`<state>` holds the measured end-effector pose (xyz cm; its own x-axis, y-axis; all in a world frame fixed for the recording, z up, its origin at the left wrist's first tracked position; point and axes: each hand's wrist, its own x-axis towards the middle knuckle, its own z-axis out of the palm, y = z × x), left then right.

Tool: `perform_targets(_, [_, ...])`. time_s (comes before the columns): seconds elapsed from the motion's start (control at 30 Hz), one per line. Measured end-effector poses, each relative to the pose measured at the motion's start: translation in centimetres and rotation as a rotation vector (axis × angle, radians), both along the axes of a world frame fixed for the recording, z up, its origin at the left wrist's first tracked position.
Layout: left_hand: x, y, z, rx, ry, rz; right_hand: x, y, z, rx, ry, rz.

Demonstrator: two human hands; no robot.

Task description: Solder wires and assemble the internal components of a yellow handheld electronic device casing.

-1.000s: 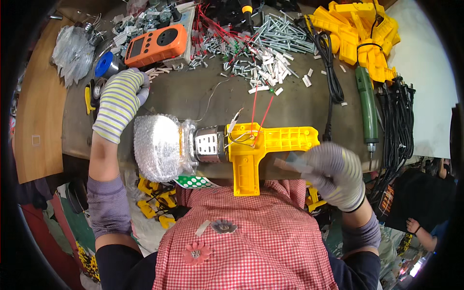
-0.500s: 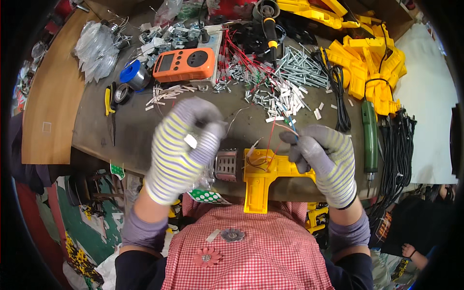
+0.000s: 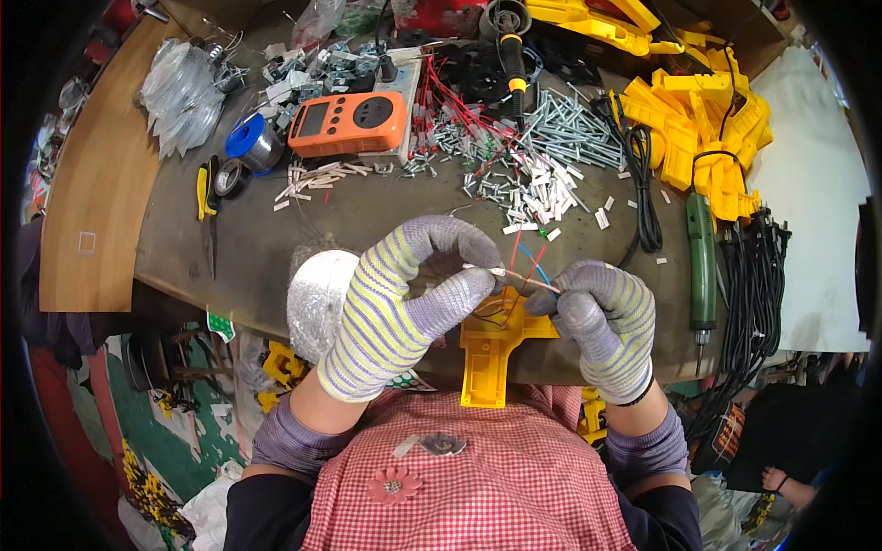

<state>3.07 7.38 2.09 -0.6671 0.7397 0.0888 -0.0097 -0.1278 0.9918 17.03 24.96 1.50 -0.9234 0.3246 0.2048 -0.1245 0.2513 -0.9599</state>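
Note:
Both my hands wear grey-and-yellow striped gloves and meet above a yellow plastic housing [image 3: 484,367] lying at the table's front edge. My left hand [image 3: 413,289] pinches a small white sleeve [image 3: 497,271] at the tip of a pale brown wire [image 3: 533,282]. The wire's other side runs into my right hand [image 3: 602,321], whose fingers are closed on it and on a blue wire [image 3: 535,264]. Thin red wires [image 3: 514,262] rise from the housing between the hands. A round, shiny whitish thing [image 3: 320,298] shows beside my left hand, partly covered by it.
Loose white sleeves [image 3: 549,188] and screws [image 3: 574,129] lie beyond my hands. Farther back are an orange meter [image 3: 349,124], a solder spool [image 3: 254,145] and a soldering iron [image 3: 513,64]. A green electric screwdriver [image 3: 702,266] and black cords [image 3: 753,285] lie right.
My left hand has moved right and brought the white sleeve to the wire end at my right hand. The perforated metal tube is now hidden, and the round whitish thing has come into view.

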Motion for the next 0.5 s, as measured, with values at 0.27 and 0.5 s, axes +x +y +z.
perform_targets(0.27, [0.03, 0.41, 0.08, -0.007, -0.021, 0.014, 0.05, -0.22, -0.19, 0.007, 0.027, -0.012])
perform_targets(0.5, [-0.12, -0.01, -0.06, -0.035, -0.019, -0.01, 0.08, -0.36, 0.14, -0.033, 0.004, -0.014])
